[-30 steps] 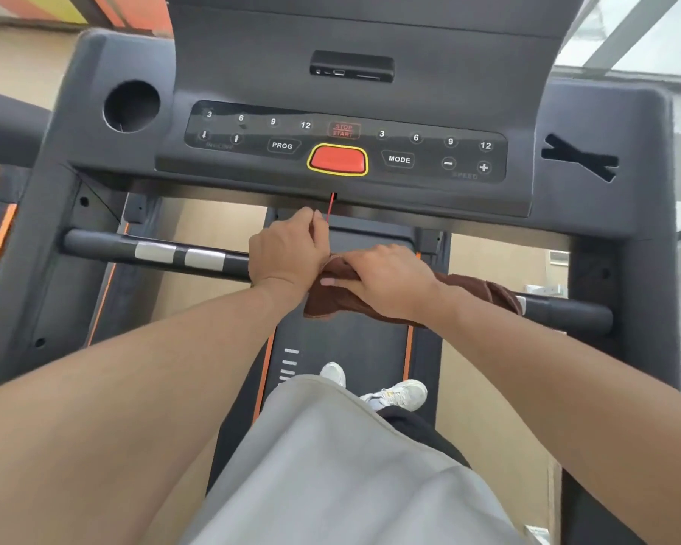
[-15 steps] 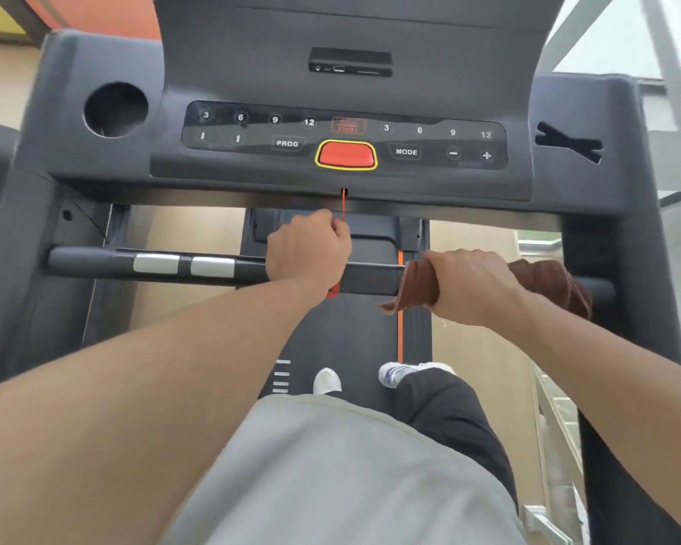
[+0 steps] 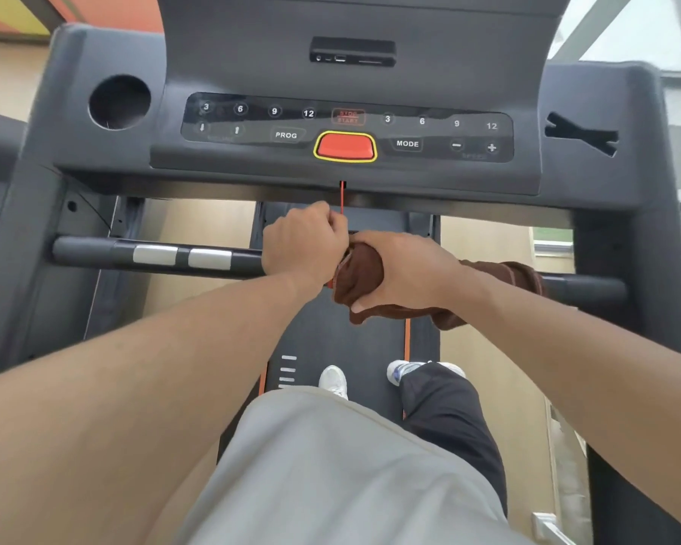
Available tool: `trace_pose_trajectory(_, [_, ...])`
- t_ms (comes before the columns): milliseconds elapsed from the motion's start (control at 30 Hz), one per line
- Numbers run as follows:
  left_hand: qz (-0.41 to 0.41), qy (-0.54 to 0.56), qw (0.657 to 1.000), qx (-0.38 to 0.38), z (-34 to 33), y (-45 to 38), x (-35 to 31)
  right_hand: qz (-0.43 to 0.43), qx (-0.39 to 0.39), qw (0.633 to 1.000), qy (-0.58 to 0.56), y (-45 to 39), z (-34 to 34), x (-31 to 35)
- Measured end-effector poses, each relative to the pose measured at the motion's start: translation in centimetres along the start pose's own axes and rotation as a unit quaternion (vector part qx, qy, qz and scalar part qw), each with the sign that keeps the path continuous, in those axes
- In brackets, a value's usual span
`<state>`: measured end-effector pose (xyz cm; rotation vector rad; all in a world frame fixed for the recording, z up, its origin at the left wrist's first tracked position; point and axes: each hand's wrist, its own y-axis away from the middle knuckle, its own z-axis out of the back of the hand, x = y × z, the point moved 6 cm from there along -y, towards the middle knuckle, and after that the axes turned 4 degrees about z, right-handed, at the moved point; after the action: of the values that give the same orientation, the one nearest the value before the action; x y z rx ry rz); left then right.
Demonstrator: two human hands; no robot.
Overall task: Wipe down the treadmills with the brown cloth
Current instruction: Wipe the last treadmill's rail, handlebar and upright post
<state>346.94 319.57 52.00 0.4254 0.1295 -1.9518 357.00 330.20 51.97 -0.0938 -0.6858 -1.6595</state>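
Observation:
I stand on a dark grey treadmill (image 3: pixel 107 163) and look down at its black front handlebar (image 3: pixel 95 251). The brown cloth (image 3: pixel 364 275) is wrapped around the middle of that bar. My right hand (image 3: pixel 405 269) is clamped over the cloth, whose loose end trails right along the bar under my forearm. My left hand (image 3: pixel 303 245) is closed around the bare bar just left of the cloth, and the two hands touch. A thin red safety cord (image 3: pixel 342 198) hangs from the console down behind my left hand.
The console (image 3: pixel 346 127) with its red stop button (image 3: pixel 346 146) sits right above the hands. A round cup hole (image 3: pixel 119 102) is at the left. Side uprights (image 3: pixel 622 293) flank the bar. My shoes (image 3: pixel 333 381) stand on the belt below.
My right hand slid the cloth left along the bar, from right of centre back against my left hand. My left hand stayed on the bar.

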Motion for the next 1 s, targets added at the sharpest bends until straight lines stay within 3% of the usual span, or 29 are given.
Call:
trace_pose_trajectory(67, [-0.001,0.000,1.000,0.003,0.0,0.1,0.0,-0.078,-0.009,0.989,0.128,0.0,-0.9,0.1])
trace_pose_trajectory(133, [0.004,-0.001,1.000,0.007,0.1,0.1,0.0,-0.116,-0.024,0.975,0.187,-0.6,-1.6,0.4])
trace_pose_trajectory(300, [0.010,-0.009,1.000,0.023,0.2,0.2,-0.2,-0.049,0.028,0.991,0.118,1.2,0.1,-0.8])
trace_pose_trajectory(433, [0.023,0.006,0.999,0.032,0.0,0.1,0.1,-0.140,0.136,0.976,0.099,5.5,2.4,-6.1])
trace_pose_trajectory(500, [0.020,0.003,0.999,0.027,-0.1,-0.1,0.2,-0.162,0.141,0.974,0.078,6.6,3.1,-7.3])
trace_pose_trajectory(600, [0.018,-0.004,0.999,0.029,-0.1,0.0,0.1,-0.073,0.073,0.985,0.142,4.1,1.8,-4.4])
trace_pose_trajectory(733, [0.013,-0.002,1.000,0.019,0.1,0.1,0.0,0.030,0.000,0.993,0.118,-0.2,-0.5,1.0])
trace_pose_trajectory(1000, [0.012,-0.004,1.000,0.019,0.4,0.3,-0.1,-0.005,0.056,0.988,0.141,0.7,0.1,-0.3])
